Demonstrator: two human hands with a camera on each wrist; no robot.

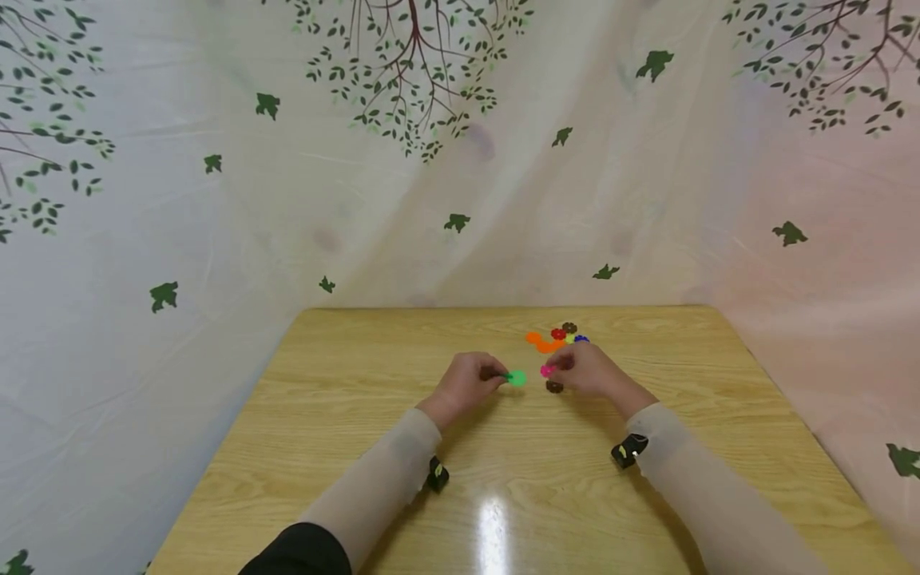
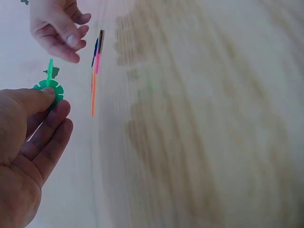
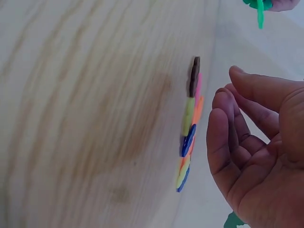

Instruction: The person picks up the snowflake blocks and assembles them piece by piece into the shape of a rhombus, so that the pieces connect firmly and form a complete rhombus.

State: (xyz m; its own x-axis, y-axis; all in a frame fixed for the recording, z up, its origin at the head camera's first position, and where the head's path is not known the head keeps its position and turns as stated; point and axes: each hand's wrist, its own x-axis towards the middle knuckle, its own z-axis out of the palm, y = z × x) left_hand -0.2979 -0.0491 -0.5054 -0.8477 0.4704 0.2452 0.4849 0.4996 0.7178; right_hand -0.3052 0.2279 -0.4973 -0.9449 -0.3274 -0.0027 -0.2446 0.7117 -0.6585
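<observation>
My left hand [image 1: 465, 385] pinches two joined green notched plastic discs between thumb and fingers. The left wrist view shows a darker green disc [image 2: 59, 90] under the thumb, with a lighter green disc [image 2: 50, 69] slotted edge-on into it. Opposite, my right hand [image 1: 591, 370] hovers over the table, fingers loosely bent. Nothing sits between its thumb and fingers in the right wrist view. By its fingertips in the head view are a pink disc [image 1: 547, 371] and a brown disc [image 1: 554, 387]. In the right wrist view they appear edge-on, low on the tabletop.
Past my right hand lie orange discs [image 1: 549, 346], a red disc [image 1: 558, 334], another brown disc [image 1: 570, 327], a yellow disc [image 1: 570, 339] and a blue disc [image 1: 582, 339]. The wooden table [image 1: 345, 455] ends at a leaf-patterned curtain [image 1: 402, 255].
</observation>
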